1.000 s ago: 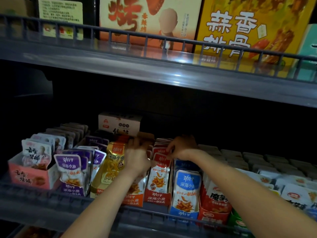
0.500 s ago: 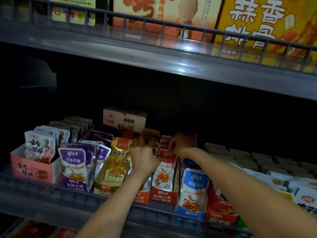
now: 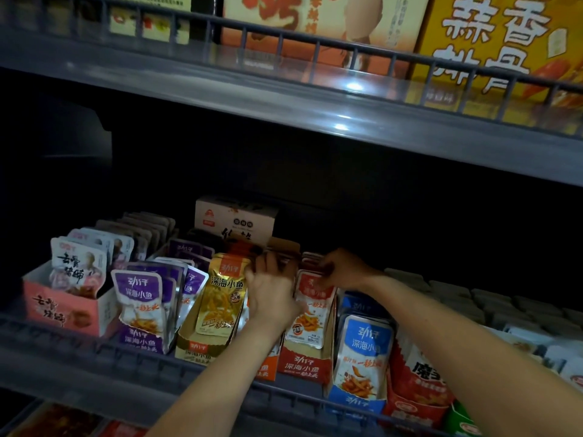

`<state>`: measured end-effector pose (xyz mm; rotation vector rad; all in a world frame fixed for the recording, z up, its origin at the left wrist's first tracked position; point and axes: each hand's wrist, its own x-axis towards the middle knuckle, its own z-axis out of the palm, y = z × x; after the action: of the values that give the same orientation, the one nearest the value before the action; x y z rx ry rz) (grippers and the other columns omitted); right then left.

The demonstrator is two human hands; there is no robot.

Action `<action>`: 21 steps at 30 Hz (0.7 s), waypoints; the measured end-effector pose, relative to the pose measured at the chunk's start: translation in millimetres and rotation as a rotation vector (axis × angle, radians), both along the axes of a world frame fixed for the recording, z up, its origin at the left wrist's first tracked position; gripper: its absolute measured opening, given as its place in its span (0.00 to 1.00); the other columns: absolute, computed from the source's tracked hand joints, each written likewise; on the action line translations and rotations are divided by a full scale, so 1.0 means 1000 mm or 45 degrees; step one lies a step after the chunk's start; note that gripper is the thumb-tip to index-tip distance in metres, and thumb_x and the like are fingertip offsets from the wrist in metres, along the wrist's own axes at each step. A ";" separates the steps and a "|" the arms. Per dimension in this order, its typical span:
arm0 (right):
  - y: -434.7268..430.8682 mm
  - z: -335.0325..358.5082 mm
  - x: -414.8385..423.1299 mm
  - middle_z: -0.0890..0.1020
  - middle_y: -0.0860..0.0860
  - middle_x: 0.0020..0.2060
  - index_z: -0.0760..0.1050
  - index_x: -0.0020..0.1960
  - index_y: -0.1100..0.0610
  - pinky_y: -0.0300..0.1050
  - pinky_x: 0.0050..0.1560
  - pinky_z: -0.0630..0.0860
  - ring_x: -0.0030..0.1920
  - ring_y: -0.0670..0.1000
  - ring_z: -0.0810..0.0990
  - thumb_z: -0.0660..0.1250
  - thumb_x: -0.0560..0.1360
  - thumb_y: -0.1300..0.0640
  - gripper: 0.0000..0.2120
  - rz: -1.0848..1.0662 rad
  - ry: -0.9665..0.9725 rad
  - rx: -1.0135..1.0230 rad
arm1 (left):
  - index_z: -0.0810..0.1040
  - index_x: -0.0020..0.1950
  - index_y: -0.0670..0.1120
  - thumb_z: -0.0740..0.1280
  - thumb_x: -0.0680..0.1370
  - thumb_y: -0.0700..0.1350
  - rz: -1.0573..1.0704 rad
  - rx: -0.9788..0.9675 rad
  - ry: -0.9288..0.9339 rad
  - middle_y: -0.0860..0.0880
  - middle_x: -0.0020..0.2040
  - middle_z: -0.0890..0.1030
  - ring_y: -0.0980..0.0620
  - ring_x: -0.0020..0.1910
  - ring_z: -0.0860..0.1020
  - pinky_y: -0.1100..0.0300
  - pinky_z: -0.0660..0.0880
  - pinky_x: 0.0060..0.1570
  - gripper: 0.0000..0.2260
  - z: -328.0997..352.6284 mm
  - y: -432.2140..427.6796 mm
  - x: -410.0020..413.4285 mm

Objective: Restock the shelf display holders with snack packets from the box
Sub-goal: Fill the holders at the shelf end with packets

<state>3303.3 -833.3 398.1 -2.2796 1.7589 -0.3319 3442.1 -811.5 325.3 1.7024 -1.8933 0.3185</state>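
Judging from the well-filled cardboard display holders (image 3: 303, 364), restocking is taken as nearly done, red foil snack packets (image 3: 312, 310) being pinched in the red holder by the right hand (image 3: 344, 269) while the left hand (image 3: 271, 291) is pressed into the neighbouring row, its hold indiscernible.

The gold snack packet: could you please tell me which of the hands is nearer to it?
Left. The left hand is right beside the gold snack packet, at its right edge; the right hand is farther right, at the red packets.
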 end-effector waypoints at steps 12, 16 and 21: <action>-0.006 -0.003 0.002 0.82 0.53 0.50 0.82 0.49 0.60 0.39 0.51 0.72 0.52 0.52 0.79 0.66 0.76 0.59 0.07 0.001 0.103 -0.419 | 0.82 0.44 0.46 0.79 0.45 0.52 0.071 -0.180 -0.035 0.40 0.42 0.78 0.40 0.40 0.77 0.51 0.65 0.46 0.29 0.006 -0.023 -0.009; -0.009 -0.012 -0.003 0.82 0.50 0.53 0.81 0.52 0.54 0.43 0.57 0.73 0.54 0.50 0.79 0.66 0.77 0.54 0.07 -0.027 0.190 -0.343 | 0.82 0.46 0.45 0.77 0.46 0.47 0.093 -0.123 -0.047 0.40 0.43 0.78 0.39 0.42 0.77 0.51 0.63 0.47 0.29 0.004 -0.027 -0.015; -0.017 -0.011 -0.008 0.81 0.50 0.55 0.81 0.54 0.53 0.43 0.57 0.73 0.55 0.50 0.78 0.67 0.76 0.52 0.09 -0.094 0.158 -0.247 | 0.74 0.64 0.47 0.72 0.66 0.49 0.065 -0.043 0.009 0.40 0.62 0.72 0.38 0.61 0.69 0.48 0.61 0.59 0.27 0.002 -0.023 -0.011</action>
<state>3295.0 -850.6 387.4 -2.4186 1.9534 -0.3993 3430.7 -834.7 327.5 1.7296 -1.8318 0.3617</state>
